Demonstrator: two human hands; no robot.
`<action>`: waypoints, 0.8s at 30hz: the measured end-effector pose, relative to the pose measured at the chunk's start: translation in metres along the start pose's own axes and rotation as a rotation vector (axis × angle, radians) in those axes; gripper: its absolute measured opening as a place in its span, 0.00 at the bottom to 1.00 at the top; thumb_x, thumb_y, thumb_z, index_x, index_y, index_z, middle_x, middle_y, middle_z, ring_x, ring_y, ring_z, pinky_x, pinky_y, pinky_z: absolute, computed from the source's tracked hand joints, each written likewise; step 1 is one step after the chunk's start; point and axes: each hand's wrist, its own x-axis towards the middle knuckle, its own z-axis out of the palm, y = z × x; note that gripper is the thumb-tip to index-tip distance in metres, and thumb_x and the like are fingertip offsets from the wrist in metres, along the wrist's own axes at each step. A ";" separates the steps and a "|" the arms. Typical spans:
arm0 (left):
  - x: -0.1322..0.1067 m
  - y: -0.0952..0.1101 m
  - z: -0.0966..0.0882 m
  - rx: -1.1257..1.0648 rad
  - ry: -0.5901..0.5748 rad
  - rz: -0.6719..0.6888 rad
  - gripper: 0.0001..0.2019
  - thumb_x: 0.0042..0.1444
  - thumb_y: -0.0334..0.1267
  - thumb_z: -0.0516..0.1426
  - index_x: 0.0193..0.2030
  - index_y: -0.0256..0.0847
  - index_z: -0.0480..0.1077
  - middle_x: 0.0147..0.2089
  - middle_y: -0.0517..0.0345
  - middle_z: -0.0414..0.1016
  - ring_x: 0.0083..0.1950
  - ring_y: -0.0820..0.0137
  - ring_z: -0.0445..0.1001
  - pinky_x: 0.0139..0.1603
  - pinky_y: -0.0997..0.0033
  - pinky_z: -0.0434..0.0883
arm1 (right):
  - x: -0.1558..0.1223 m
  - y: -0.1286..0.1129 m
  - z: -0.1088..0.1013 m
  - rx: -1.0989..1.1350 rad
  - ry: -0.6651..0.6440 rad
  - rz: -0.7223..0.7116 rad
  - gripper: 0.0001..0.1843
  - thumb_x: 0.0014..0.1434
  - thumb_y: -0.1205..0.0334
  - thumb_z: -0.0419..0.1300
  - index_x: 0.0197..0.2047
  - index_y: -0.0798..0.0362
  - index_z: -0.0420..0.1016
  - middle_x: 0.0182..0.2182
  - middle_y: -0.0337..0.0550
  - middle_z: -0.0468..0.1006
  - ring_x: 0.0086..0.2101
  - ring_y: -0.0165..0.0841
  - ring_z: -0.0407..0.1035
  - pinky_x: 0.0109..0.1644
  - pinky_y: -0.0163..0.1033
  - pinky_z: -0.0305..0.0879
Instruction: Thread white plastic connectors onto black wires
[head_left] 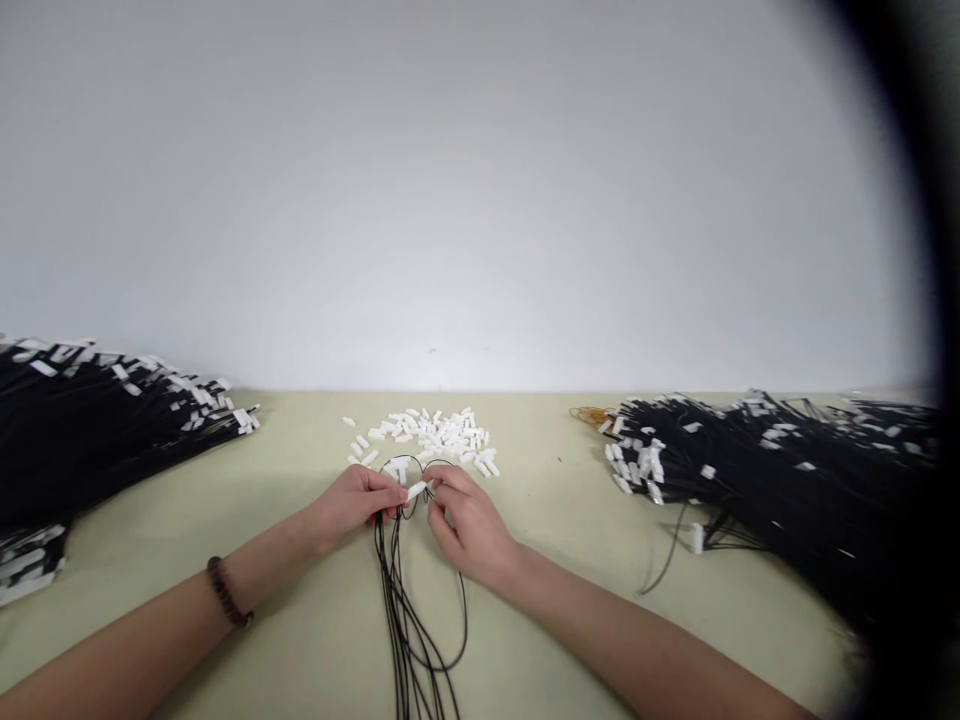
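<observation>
My left hand (pixel 360 505) and my right hand (pixel 469 525) meet at the middle of the pale green table (pixel 300 620). Both are pinched closed on a small white connector (pixel 416 489) and on thin black wires (pixel 409 620) that loop under my fingers and trail toward me. Just beyond my fingertips lies a loose pile of small white connectors (pixel 431 437). A dark bead bracelet (pixel 227 592) sits on my left wrist.
A large heap of black wires with white connectors (pixel 105 430) lies at the left, and a similar heap (pixel 772 480) at the right. A plain white wall (pixel 465 180) rises behind the table's far edge. A dark shape blocks the right edge of view.
</observation>
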 end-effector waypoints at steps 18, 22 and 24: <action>0.006 0.018 -0.027 -0.024 0.225 0.090 0.17 0.42 0.48 0.58 0.29 0.33 0.73 0.22 0.57 0.64 0.26 0.75 0.59 0.28 0.75 0.57 | -0.001 -0.001 0.001 -0.061 0.205 0.089 0.06 0.52 0.64 0.55 0.33 0.52 0.73 0.55 0.47 0.48 0.55 0.45 0.43 0.55 0.53 0.47; -0.001 0.041 -0.054 0.003 0.364 0.205 0.15 0.42 0.45 0.60 0.33 0.35 0.74 0.24 0.55 0.66 0.28 0.73 0.60 0.31 0.73 0.59 | 0.000 0.003 0.005 0.096 0.237 0.177 0.08 0.51 0.60 0.57 0.34 0.49 0.76 0.51 0.48 0.54 0.51 0.42 0.51 0.53 0.49 0.51; -0.009 0.053 -0.059 -0.001 0.373 0.279 0.12 0.43 0.43 0.59 0.32 0.36 0.74 0.24 0.55 0.66 0.29 0.73 0.61 0.32 0.74 0.58 | 0.002 0.009 0.007 0.328 0.089 0.279 0.11 0.52 0.56 0.56 0.34 0.52 0.76 0.39 0.49 0.65 0.40 0.36 0.61 0.44 0.43 0.60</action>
